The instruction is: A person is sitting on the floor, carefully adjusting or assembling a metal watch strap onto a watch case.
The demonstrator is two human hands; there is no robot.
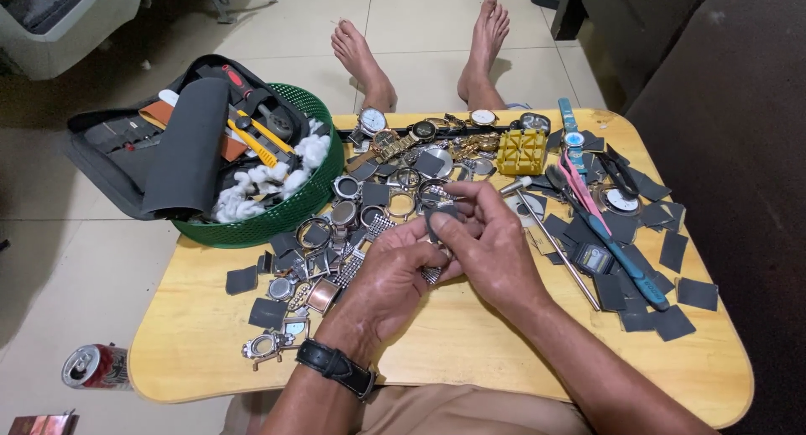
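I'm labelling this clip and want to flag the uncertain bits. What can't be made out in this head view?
- What the left hand and right hand pinch: only a dark ring edge and a bit of metal mesh show; the fingers cover the rest.
- Watch dials at the table's far edge: too small to read.
- Green basket: a black foam roll and cotton hide its lower contents.
- Drink can: partly behind the table edge.
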